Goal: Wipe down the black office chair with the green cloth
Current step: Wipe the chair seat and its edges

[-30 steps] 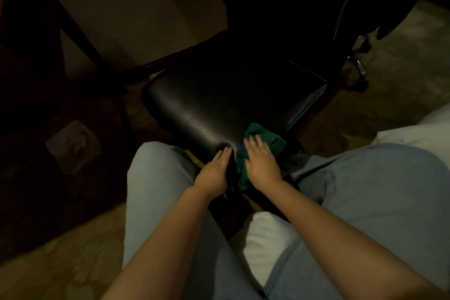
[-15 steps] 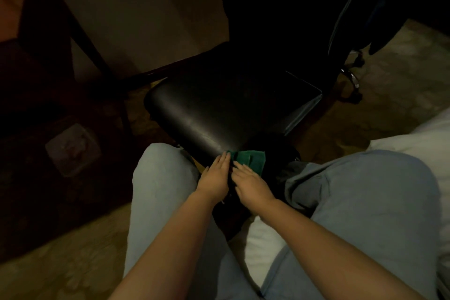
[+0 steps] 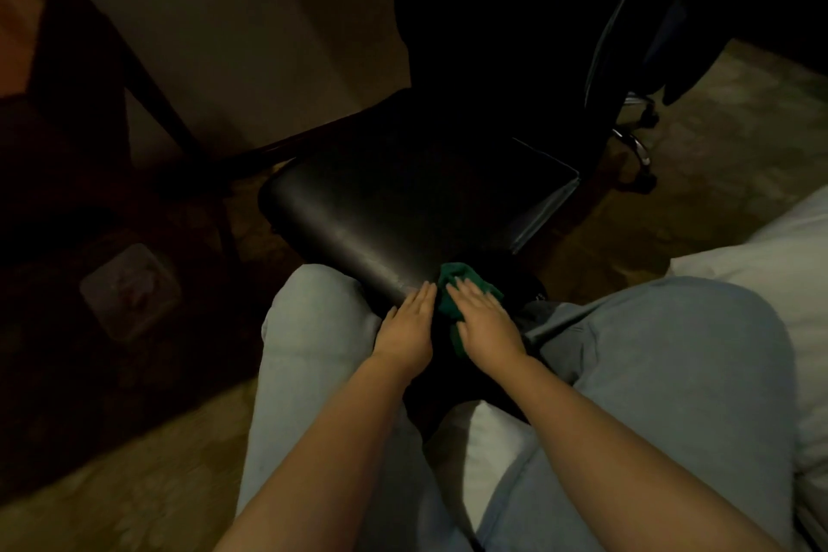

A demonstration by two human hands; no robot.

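Your knees in pale jeans (image 3: 313,327) frame the bottom of the view, with white bedding (image 3: 761,255) to the right and between your legs. They crowd the near edge of the chair, leaving only a narrow gap for your forearms.

Just beyond them, both hands lie flat with straight fingers, side by side and almost touching. Your left hand (image 3: 405,329) rests bare on the front edge of the seat. Your right hand (image 3: 486,318) presses down on the green cloth (image 3: 452,273), bunched at the seat's front right corner and hanging over its edge.

The black office chair (image 3: 394,211) shows a smooth, dimly shining seat, open to the left and rear. Its backrest rises in deep shadow. A caster (image 3: 638,152) sits on the carpet (image 3: 739,126) to the right. A squarish object (image 3: 130,287), too dark to identify, lies on the floor to the left, near dark wooden furniture (image 3: 148,90) standing against a pale wall (image 3: 269,36).
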